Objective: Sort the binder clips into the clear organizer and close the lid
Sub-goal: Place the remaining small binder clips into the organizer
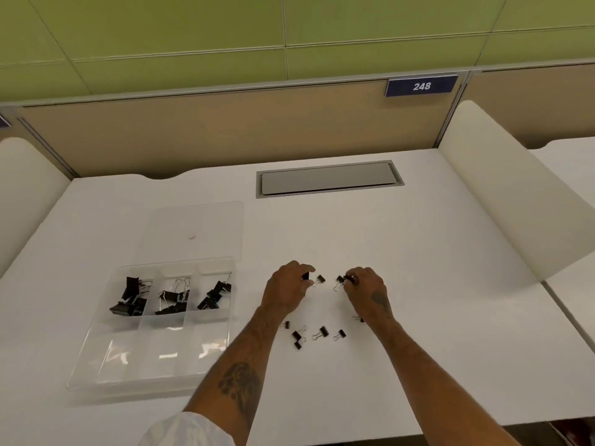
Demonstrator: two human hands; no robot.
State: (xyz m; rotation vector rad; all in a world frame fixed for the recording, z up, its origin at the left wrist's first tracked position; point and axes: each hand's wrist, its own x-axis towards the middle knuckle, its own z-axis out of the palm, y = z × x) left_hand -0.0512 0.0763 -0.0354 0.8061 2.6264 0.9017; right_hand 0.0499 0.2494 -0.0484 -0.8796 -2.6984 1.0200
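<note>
Two hands are over the white desk (418,284), and both are gripping. Your left hand (286,289) has thumb and forefinger curled onto a small black clip (305,275). Your right hand (367,286) pinches a second clip (349,279) at its fingertips. Black metal and a silver wire loop poke out from it toward the left hand, and I cannot tell whether that is one clip or two. Between the two grips, just beside your left fingertips, a loose clip (319,280) lies on the desk, a black body with wire handles.

Nearer to you than the hands, between your forearms, a scatter of small clips (321,332) lies on the desk. Each is a black wedge with thin silver handles. A further clip (360,318) is half hidden under your right wrist.

Well to the left of your left hand sits the clear organizer (96,346), with its lid (206,220) open and lying flat on the far side. Its far row of three compartments holds black clips. What look like big clips (130,296) fill the compartment farthest from your grip. Middling clips (172,299) with long wire handles are in the centre one, and smaller clips (215,294) are in the one closest to your left hand.
</note>
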